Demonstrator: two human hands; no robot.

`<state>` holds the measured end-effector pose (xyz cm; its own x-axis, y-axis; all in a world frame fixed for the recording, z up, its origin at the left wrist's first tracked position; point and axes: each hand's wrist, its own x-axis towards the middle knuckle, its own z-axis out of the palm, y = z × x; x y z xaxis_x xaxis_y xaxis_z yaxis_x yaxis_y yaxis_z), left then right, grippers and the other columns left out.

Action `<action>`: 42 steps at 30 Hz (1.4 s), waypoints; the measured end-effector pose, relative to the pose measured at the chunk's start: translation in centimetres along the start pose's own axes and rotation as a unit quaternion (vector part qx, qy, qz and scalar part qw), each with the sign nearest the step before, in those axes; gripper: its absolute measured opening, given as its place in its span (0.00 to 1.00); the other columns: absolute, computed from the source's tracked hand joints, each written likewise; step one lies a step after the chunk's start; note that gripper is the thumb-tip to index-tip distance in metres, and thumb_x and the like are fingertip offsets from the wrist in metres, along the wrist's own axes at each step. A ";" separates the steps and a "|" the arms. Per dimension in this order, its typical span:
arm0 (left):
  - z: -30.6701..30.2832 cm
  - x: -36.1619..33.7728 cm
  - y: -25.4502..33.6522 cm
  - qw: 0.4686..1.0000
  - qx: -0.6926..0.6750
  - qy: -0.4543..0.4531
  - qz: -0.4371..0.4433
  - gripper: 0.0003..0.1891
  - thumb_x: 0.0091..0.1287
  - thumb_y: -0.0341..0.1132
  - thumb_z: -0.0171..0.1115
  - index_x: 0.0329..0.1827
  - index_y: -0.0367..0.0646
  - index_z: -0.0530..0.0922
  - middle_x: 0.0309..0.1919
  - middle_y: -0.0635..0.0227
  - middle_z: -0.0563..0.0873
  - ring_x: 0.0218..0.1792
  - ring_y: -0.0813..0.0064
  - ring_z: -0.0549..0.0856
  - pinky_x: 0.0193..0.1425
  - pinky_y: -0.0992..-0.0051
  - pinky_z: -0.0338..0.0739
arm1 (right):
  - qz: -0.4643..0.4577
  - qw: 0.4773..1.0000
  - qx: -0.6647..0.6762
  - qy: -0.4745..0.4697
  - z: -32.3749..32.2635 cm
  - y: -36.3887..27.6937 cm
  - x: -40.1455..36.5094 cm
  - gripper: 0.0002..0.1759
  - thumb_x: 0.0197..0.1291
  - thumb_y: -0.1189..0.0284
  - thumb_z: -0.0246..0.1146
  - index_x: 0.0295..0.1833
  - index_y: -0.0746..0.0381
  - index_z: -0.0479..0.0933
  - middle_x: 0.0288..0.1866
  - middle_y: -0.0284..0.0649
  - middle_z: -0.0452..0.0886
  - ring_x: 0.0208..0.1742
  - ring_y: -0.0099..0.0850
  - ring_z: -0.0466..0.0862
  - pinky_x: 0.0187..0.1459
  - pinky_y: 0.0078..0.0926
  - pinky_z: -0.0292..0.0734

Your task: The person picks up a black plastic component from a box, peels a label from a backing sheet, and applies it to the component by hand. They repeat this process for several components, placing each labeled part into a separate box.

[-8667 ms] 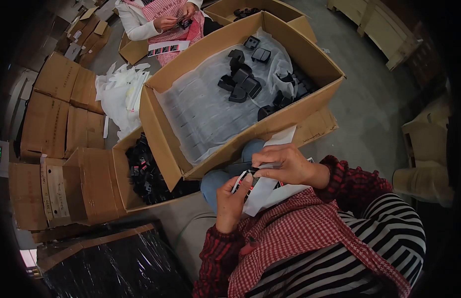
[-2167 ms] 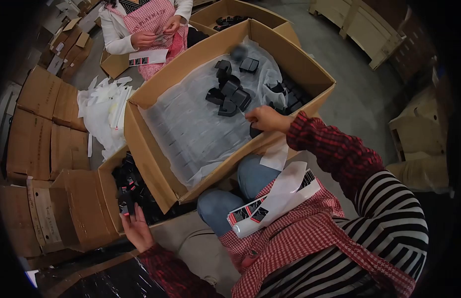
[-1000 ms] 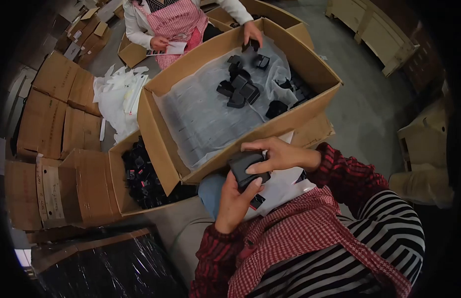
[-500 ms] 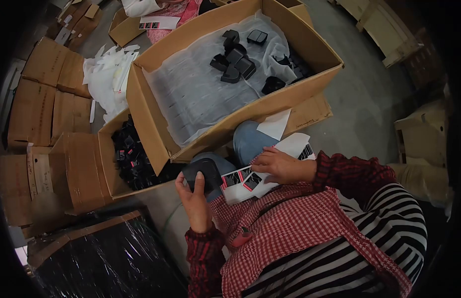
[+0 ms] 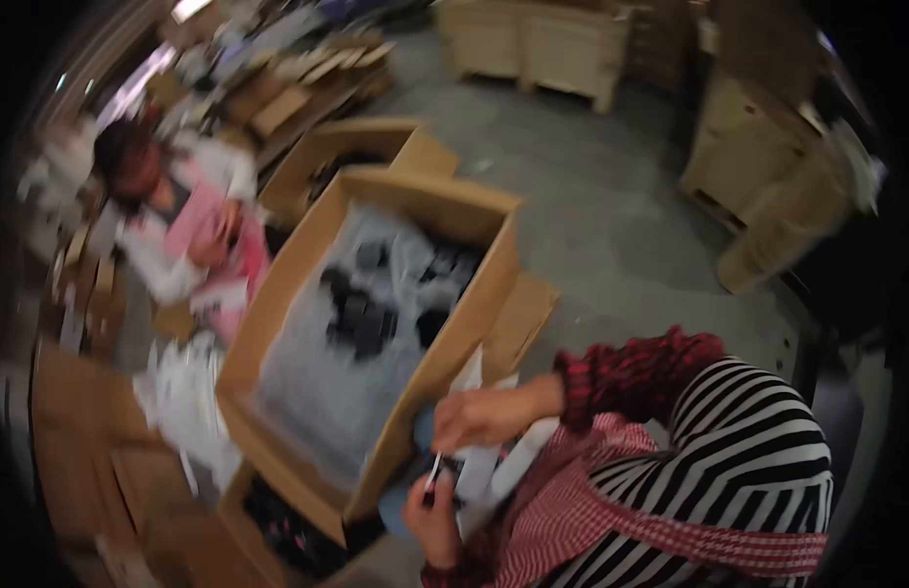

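**Right hand** [image 5: 484, 416]: fingers drawn together in a pinch on the top of a small pale label [image 5: 435, 470]. The label hangs down towards the left hand, low in the lap at the near edge of the big box.

**Left hand** [image 5: 433, 517]: just below the right hand, fingers curled, thumb up by the foot of the label. Something dark sits in its grip. Blur keeps me from telling what it is or how firmly it is held.

**Backing sheet** [image 5: 482, 468]: white, lying across the checked apron [image 5: 572, 490], just right of both hands.

**Progress, as judged:** the label looks lifted from the sheet but not yet pressed onto anything, so this piece is in mid-labelling.

**Large cardboard box** [image 5: 474, 323]: beyond the hands, lined with white sheeting [image 5: 327, 392]. It holds a loose cluster of black parts [image 5: 366, 314] towards the far end, and the near end is mostly bare liner. These parts are probably left to do.

**Smaller box** [image 5: 297, 534]: near left, holding dark pieces. Whether they are finished cannot be read.

**Surroundings:** a seated co-worker [image 5: 180, 235] at far left, with pale crates [image 5: 533, 39] across the grey floor.

**Hard to make out:** the whole view is smeared by motion. Any print on the label, the count of parts and the left hand's contents are all uncertain. The knees are hidden under the apron and the big box.
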<state>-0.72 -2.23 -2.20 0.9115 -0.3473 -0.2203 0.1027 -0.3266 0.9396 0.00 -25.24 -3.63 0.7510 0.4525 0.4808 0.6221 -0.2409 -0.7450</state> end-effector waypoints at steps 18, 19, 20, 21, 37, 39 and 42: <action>12.5 9.6 7.9 0.961 -0.144 -0.231 0.046 0.11 0.67 0.36 0.64 0.41 0.36 0.81 0.29 0.75 0.79 0.32 0.84 0.75 0.38 0.81 0.70 | 0.136 0.959 -0.159 0.191 -0.1 -2.6 -2.5 0.42 0.48 0.58 0.70 0.66 0.66 0.64 0.64 0.47 0.69 0.70 0.45 0.64 0.66 0.63 0.49; 12.4 9.5 8.0 0.961 -0.153 -0.227 0.038 0.11 0.67 0.36 0.63 0.41 0.36 0.81 0.29 0.75 0.79 0.32 0.84 0.75 0.38 0.81 0.70 | 0.137 0.959 -0.155 0.194 -0.3 -2.5 -2.9 0.42 0.48 0.58 0.70 0.66 0.66 0.64 0.64 0.47 0.69 0.70 0.45 0.64 0.66 0.63 0.49; 12.3 9.4 8.0 0.961 -0.161 -0.222 0.030 0.11 0.67 0.36 0.63 0.41 0.36 0.81 0.29 0.75 0.79 0.32 0.84 0.75 0.38 0.81 0.70 | 0.124 0.957 -0.162 0.206 -0.6 -2.5 -3.3 0.41 0.49 0.59 0.70 0.66 0.65 0.65 0.62 0.47 0.71 0.66 0.45 0.68 0.63 0.60 0.56; 12.2 9.3 8.0 0.961 -0.169 -0.218 0.023 0.11 0.68 0.36 0.63 0.41 0.36 0.81 0.29 0.75 0.79 0.32 0.84 0.75 0.38 0.81 0.70 | 0.112 0.954 -0.170 0.219 -0.8 -2.5 -3.6 0.39 0.50 0.61 0.70 0.66 0.64 0.65 0.59 0.47 0.73 0.63 0.45 0.72 0.60 0.56 0.63; 6.0 3.0 6.7 0.951 -0.304 0.028 -0.049 0.09 0.70 0.34 0.62 0.41 0.35 0.83 0.34 0.75 0.83 0.33 0.88 0.76 0.39 0.84 0.71 | 0.057 0.959 -0.130 0.246 -4.2 -4.8 -1.8 0.27 0.47 0.73 0.74 0.55 0.65 0.76 0.48 0.44 0.81 0.46 0.41 0.83 0.45 0.31 0.80; 5.5 2.9 6.1 0.951 -0.306 0.016 -0.041 0.10 0.71 0.34 0.59 0.44 0.35 0.81 0.37 0.72 0.84 0.37 0.85 0.79 0.43 0.81 0.73 | 0.107 0.950 -0.152 0.250 -3.3 -4.9 -0.9 0.28 0.46 0.74 0.75 0.55 0.65 0.76 0.46 0.43 0.81 0.43 0.38 0.84 0.44 0.30 0.81; 5.2 2.9 5.7 0.947 -0.318 -0.007 -0.035 0.11 0.73 0.34 0.56 0.48 0.35 0.80 0.41 0.68 0.84 0.41 0.81 0.81 0.48 0.78 0.75 | 0.141 0.946 -0.005 0.293 -1.9 -4.4 -0.4 0.26 0.47 0.72 0.74 0.53 0.65 0.77 0.45 0.41 0.82 0.43 0.36 0.84 0.45 0.30 0.80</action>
<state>0.40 -9.68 1.11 0.8890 -0.3573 -0.2865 0.3852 0.2450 0.8897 -2.62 -25.98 0.28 0.8793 -0.1836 0.4393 0.3782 -0.2912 -0.8787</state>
